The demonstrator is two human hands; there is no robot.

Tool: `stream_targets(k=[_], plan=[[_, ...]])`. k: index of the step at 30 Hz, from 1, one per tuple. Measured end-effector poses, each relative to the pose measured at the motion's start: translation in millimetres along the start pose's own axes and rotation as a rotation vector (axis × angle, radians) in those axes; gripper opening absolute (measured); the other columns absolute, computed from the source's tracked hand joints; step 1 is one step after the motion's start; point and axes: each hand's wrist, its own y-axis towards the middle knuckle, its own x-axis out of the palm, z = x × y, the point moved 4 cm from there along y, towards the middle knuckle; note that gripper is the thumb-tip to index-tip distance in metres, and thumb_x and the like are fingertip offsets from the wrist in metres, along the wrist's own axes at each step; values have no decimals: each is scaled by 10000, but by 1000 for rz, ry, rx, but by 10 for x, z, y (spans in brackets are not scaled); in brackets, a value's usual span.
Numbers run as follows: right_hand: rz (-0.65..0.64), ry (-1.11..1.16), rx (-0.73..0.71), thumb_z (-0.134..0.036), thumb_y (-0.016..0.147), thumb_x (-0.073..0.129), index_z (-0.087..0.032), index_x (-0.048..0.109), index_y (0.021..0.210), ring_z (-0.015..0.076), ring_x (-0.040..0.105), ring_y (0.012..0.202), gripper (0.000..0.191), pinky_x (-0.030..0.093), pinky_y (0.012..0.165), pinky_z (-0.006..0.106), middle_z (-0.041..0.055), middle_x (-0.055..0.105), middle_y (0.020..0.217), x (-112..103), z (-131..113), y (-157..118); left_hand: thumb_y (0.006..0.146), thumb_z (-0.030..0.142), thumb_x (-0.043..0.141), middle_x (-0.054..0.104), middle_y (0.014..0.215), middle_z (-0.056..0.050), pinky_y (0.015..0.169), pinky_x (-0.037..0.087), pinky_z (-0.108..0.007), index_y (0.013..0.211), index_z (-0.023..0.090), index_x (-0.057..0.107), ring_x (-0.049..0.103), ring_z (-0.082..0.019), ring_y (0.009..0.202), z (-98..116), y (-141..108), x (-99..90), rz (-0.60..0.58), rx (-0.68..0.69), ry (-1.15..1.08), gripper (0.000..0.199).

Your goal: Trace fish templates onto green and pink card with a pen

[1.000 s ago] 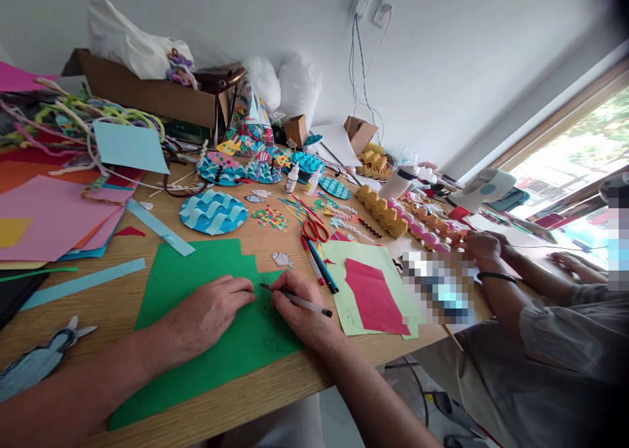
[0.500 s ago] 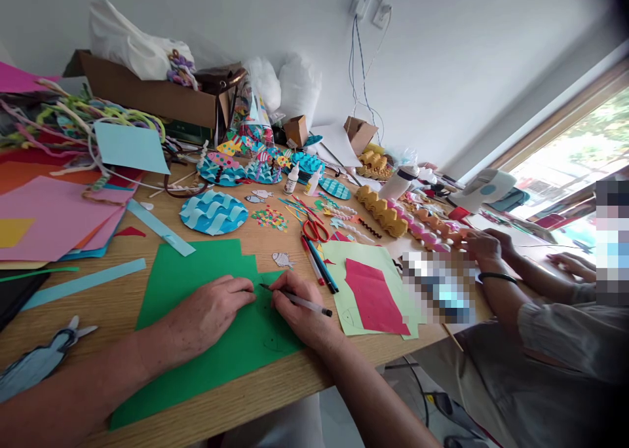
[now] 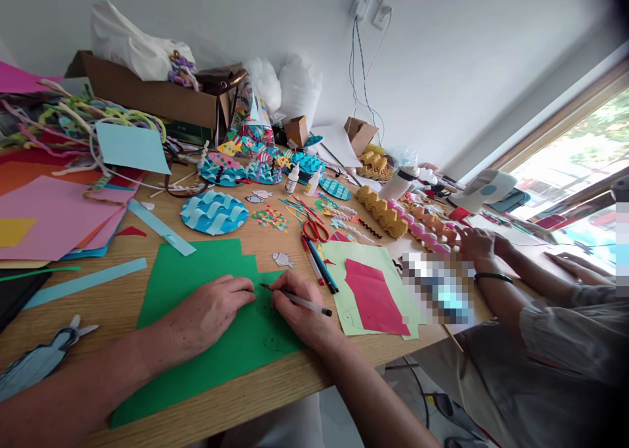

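Note:
A large green sheet of paper lies on the wooden table, with a small fish outline drawn on its lower right part. Flat on the sheet rests my left hand, its fingers extended and holding nothing. My right hand grips a pen, whose dark tip points at the sheet just right of my left fingertips. Above the sheet is a small paper fish. Several markers and red-handled scissors lie to the right of it. A red paper piece sits on light green paper.
Coloured papers are stacked at the left, near a cutter tool. Blue wavy discs and glue bottles stand behind. Egg-carton strips lie toward the right, where another person's hands work.
The other person's hands at the right have shifted slightly left. My own hands and the pen show almost no movement.

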Motion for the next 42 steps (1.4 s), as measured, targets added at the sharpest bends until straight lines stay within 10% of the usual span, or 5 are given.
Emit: stream_targets(k=[42], plan=[[-32, -30, 9, -132, 738, 482, -201, 561, 755, 108, 457, 516, 106, 319, 502, 217, -53, 523, 565, 0, -25, -4, 785, -59, 408, 671, 1102, -73, 852, 525, -329, 1035, 171, 685, 644, -209, 945, 19, 5, -29, -16, -9, -19, 438]])
